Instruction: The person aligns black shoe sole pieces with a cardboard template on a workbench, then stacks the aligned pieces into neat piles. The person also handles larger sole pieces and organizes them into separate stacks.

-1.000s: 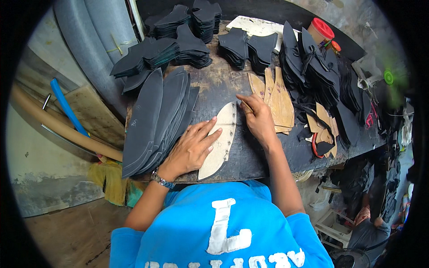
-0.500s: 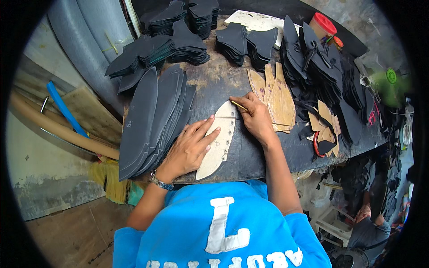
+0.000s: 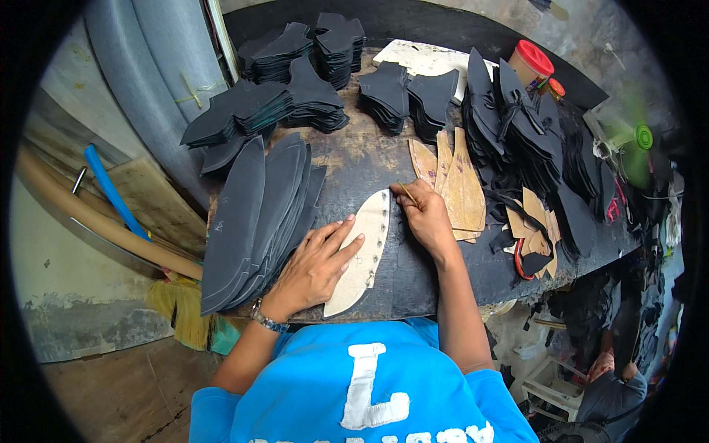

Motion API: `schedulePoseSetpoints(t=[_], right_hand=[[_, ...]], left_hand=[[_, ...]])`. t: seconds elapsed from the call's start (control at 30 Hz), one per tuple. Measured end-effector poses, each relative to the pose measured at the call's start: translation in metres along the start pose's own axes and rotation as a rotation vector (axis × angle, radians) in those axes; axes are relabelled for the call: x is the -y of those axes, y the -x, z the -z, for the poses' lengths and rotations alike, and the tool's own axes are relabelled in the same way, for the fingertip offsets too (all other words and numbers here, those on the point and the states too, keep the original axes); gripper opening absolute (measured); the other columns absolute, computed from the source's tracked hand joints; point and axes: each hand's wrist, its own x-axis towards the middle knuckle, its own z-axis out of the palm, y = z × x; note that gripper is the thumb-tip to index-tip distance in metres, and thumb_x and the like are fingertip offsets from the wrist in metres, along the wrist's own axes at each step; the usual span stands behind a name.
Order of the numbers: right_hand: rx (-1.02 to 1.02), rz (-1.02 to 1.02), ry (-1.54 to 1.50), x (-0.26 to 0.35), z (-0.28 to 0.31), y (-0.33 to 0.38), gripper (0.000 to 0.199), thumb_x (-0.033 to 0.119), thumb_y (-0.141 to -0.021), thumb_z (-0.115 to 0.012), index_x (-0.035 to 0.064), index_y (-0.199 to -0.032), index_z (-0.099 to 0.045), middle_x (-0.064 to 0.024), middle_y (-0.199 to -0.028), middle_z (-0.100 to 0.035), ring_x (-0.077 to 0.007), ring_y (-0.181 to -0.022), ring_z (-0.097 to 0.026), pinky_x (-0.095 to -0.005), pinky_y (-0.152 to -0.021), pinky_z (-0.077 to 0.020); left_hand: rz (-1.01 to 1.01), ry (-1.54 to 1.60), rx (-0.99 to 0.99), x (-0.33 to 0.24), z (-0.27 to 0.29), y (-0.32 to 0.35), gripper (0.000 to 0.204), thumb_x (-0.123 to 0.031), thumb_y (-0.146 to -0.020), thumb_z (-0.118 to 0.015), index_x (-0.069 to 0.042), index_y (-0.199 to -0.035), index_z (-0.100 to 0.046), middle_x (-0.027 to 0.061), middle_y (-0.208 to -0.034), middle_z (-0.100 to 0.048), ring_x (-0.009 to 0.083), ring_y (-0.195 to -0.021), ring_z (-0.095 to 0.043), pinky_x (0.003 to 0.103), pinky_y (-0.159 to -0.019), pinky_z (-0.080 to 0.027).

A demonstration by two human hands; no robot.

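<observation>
Left hand (image 3: 314,269): lies flat, fingers spread, pressing on the pale curved template (image 3: 363,251).
Right hand (image 3: 425,218): fingers pinched on a thin pencil-like stick (image 3: 407,193), its tip at the template's upper right edge.
Template: lies near the front edge of the dark desk (image 3: 354,159), between the two hands.
Left of it: a fanned stack of long black cut pieces (image 3: 258,218), touching the left hand's side.
Right of it: tan cardboard patterns (image 3: 454,181), just beyond the right hand.
Far side: piles of black cutouts (image 3: 295,74).
</observation>
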Motion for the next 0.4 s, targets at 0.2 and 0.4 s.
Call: schedulePoseSetpoints(t=[0.2,0.4], right_hand=[[0.028,0.000,-0.062,-0.0021,0.0018,-0.0017,0.023,0.002,-0.094,-0.060,-0.0023,-0.114,-0.070,-0.0138,-0.095,-0.063,-0.0263,-0.090,-0.063,-0.0329,-0.083,-0.0481],[0.050,-0.035,-0.019,0.0027,0.0030,-0.0015,0.023,0.004,-0.095,-0.060,-0.0019,-0.115,-0.070,-0.0131,-0.098,-0.064,-0.0247,-0.094,-0.064,-0.0307,-0.086,-0.0478]], left_hand=[[0.020,0.013,0.012,-0.0011,0.0002,0.0001,0.053,-0.010,-0.093,-0.060,-0.007,-0.145,-0.051,0.0142,-0.160,-0.035,0.0337,-0.139,-0.040,0.049,-0.109,-0.036],[0.029,0.021,0.039,0.0009,-0.0002,0.0004,0.055,-0.012,-0.094,-0.060,-0.011,-0.147,-0.049,0.0138,-0.162,-0.032,0.0339,-0.140,-0.039,0.052,-0.110,-0.035]])
